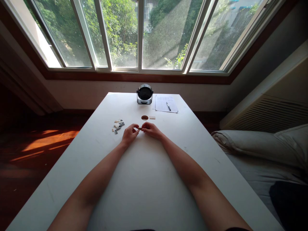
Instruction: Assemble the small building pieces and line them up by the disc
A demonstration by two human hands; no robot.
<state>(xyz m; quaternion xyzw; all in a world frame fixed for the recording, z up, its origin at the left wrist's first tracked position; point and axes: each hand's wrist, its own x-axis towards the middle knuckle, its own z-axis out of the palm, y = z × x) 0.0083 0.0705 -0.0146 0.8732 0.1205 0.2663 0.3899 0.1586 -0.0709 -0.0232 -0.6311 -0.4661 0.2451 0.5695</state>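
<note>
Both my hands meet over the middle of the white table (144, 179). My left hand (129, 133) and my right hand (150, 129) pinch the same tiny brown piece (140, 128) between their fingertips, just above the tabletop. A small heap of several little grey, white and tan pieces (118, 125) lies to the left of my left hand. Just beyond my hands lie a round brown disc (144, 117) and a small pale studded plate (152, 117).
A small round dark fan (144, 94) stands at the table's far edge, with a written sheet of paper (166, 104) and a pen (168, 106) beside it. Windows lie behind. A bed with grey bedding (264, 150) adjoins the right side; wooden floor (36, 150) lies left.
</note>
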